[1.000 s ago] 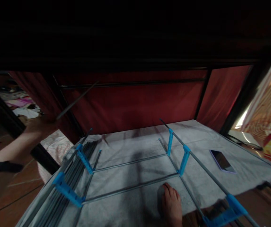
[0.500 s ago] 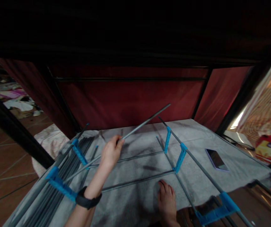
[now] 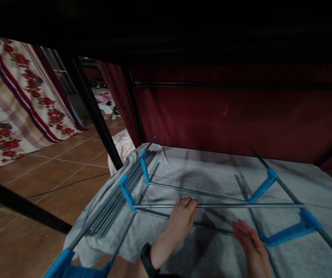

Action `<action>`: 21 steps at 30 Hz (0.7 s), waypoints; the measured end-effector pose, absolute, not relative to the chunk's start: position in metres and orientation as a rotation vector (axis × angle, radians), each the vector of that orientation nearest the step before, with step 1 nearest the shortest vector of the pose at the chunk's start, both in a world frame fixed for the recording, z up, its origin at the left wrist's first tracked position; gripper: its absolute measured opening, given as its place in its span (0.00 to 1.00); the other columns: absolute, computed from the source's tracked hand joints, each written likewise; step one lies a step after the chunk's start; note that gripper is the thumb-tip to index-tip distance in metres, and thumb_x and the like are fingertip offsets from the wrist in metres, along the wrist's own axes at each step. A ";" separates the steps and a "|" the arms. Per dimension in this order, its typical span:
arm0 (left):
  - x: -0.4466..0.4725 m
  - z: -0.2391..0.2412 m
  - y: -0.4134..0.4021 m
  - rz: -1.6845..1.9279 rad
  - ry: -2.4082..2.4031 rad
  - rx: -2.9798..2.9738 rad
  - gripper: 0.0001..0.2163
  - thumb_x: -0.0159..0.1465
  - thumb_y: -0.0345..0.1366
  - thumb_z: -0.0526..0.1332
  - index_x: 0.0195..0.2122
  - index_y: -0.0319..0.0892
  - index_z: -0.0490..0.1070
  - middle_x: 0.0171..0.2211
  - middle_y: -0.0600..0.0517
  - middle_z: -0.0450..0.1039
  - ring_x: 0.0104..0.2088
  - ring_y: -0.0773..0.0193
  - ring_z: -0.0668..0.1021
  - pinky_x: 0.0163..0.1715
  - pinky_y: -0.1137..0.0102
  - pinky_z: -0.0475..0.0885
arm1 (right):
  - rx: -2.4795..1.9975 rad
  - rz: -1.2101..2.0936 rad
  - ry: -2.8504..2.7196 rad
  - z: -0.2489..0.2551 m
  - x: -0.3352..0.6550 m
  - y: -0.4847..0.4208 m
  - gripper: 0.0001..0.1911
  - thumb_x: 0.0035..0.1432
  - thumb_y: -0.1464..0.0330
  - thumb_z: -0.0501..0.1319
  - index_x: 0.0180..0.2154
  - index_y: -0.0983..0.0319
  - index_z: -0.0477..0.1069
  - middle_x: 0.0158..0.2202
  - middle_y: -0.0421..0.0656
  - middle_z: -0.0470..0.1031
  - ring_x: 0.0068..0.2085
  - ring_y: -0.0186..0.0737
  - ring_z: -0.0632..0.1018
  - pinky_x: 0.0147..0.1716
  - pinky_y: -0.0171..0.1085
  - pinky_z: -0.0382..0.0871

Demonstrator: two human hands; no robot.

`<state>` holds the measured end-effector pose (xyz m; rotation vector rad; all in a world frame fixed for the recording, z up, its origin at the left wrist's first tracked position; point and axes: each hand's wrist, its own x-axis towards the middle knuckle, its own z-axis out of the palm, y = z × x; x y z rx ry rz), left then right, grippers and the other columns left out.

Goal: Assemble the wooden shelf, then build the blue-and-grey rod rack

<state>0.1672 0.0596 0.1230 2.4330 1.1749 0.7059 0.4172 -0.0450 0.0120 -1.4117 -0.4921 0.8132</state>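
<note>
My left hand (image 3: 183, 214), with a dark band on its wrist, is closed round a long grey tube (image 3: 235, 205). The tube lies level across the frame, its left end close to a blue plastic connector (image 3: 127, 193) and its right end near another blue connector (image 3: 296, 229). My right hand (image 3: 251, 239) is held below the tube with fingers stretched out, slightly blurred, and holds nothing. It is beside the right end of a lower crossbar (image 3: 212, 227); whether it touches the bar I cannot tell. A second crossbar (image 3: 194, 191) runs further back between blue connectors.
A bundle of loose grey tubes (image 3: 119, 200) lies on the left of the grey bed cover (image 3: 212, 162). Dark posts (image 3: 96, 112) and a low dark beam (image 3: 166, 50) frame the bed, with a red curtain (image 3: 212, 116) behind. A flowered curtain (image 3: 23, 100) hangs at left.
My view has swung left. The tube in my left hand has come down from a slant to level across the frame. My right hand has risen off the bed cover, its fingers straightened.
</note>
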 end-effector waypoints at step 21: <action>0.145 0.131 0.091 0.682 1.092 2.556 0.20 0.70 0.21 0.52 0.57 0.46 0.72 0.51 0.48 0.77 0.53 0.57 0.77 0.61 0.56 0.69 | -1.121 0.827 -0.463 0.122 0.407 -0.024 0.14 0.52 0.62 0.73 0.43 0.51 0.83 0.56 0.42 0.82 0.53 0.46 0.82 0.58 0.48 0.76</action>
